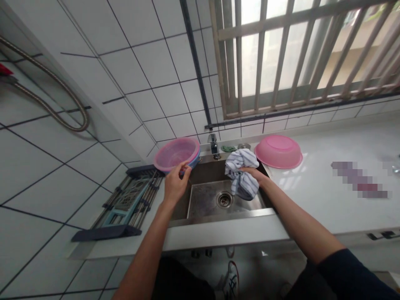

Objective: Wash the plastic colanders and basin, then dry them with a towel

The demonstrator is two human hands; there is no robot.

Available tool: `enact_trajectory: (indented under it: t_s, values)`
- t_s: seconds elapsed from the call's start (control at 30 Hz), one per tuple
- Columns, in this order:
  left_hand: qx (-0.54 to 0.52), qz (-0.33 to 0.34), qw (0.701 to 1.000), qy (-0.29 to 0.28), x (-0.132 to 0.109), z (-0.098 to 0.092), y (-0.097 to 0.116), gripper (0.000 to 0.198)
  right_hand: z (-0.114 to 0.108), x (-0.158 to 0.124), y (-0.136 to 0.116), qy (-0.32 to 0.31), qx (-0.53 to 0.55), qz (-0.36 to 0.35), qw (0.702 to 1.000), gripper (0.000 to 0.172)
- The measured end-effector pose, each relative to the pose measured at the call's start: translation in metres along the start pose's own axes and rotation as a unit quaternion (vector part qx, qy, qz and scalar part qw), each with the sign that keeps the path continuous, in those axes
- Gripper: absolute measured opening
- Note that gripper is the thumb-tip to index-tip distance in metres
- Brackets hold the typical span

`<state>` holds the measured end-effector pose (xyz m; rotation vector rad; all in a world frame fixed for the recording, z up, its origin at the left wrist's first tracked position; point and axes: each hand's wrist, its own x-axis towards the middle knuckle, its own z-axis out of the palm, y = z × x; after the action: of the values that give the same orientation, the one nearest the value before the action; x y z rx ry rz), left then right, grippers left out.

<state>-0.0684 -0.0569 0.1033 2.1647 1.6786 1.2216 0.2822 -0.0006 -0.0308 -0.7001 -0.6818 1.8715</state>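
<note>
A bunched white cloth (pixel 242 160) with grey stripes hangs over the right side of the steel sink (pixel 203 212). My right hand (pixel 252 173) grips it around its gathered middle, and its two ends puff out above and below. Over the sink's left edge, in front of a pink basin (pixel 165 156), my left hand (pixel 176 181) is raised with loosely curled fingers. A small gap shows between thumb and fingers, with nothing visible in them. The pink basin sits in a blue one (pixel 196 161).
Behind the sink stands a faucet (pixel 213 146), with a green scrubber (pixel 228 148) beside it. An upturned pink basin (pixel 279 152) lies on the white counter (pixel 315 191) to the right. A folding rack (pixel 128 204) is at left. Window bars (pixel 278 62) rise behind.
</note>
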Motion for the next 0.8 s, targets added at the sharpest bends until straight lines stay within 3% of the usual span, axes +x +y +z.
enact_trajectory:
  t_s: [0.07, 0.13, 0.23, 0.3, 0.5, 0.73, 0.8]
  values:
    - [0.085, 0.051, 0.994, -0.04, 0.025, -0.015, -0.014, 0.055, 0.003, -0.002, 0.001, -0.001, -0.01, 0.034, 0.999, 0.022]
    - [0.16, 0.07, 0.978, -0.115, 0.048, -0.023, -0.032, 0.061, 0.006, -0.004, -0.001, 0.001, -0.009, 0.033, 0.999, 0.019]
    - [0.24, 0.049, 0.94, -0.236, 0.071, -0.026, -0.055, 0.058, 0.007, -0.003, -0.004, -0.013, 0.002, 0.022, 1.0, 0.017]
    - [0.276, 0.042, 0.923, -0.265, 0.08, -0.026, -0.062, 0.049, 0.005, -0.002, -0.005, -0.011, -0.001, 0.028, 1.0, 0.016]
    - [0.369, 0.033, 0.897, -0.242, 0.089, -0.027, -0.056, 0.039, 0.002, -0.001, -0.006, 0.012, -0.005, 0.042, 0.999, 0.013]
    - [0.292, -0.01, 0.936, -0.199, 0.106, -0.042, -0.055, 0.035, 0.007, -0.004, -0.013, -0.007, 0.019, 0.04, 0.999, 0.013]
    - [0.298, -0.016, 0.941, -0.16, 0.11, -0.05, -0.049, 0.038, 0.006, -0.005, -0.015, -0.014, 0.01, 0.034, 0.999, 0.011]
